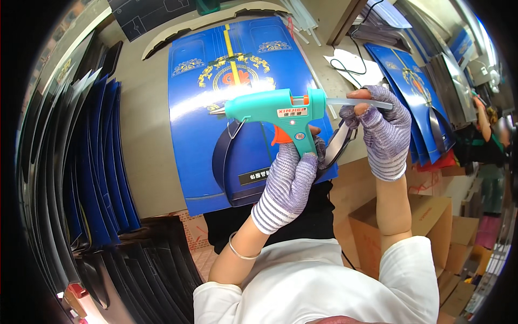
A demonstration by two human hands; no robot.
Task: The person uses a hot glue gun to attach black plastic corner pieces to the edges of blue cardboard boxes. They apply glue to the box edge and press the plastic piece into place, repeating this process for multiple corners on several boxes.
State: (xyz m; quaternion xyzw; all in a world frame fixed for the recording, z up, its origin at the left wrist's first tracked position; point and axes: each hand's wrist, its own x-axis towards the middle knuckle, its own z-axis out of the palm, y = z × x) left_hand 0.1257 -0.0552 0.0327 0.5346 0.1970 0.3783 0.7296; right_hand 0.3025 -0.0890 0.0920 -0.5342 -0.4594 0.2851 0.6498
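My left hand (287, 186), in a striped knit glove, grips the handle of a teal glue gun (270, 109) with an orange trigger, its nozzle pointing left. My right hand (384, 129), also gloved, pinches the clear glue stick (360, 102) that sticks out of the gun's rear. Both hover over a flat blue printed box blank (216, 65) with gold ornament lying on the table. A dark curved piece (221, 162) rests on the blank beneath the gun.
Stacks of blue and black flat blanks (91, 162) line the left side. More blue blanks (415, 81) and a black cable (350, 59) lie at the right. Cardboard boxes (426, 216) stand below the table edge. Another person (485, 129) is at the far right.
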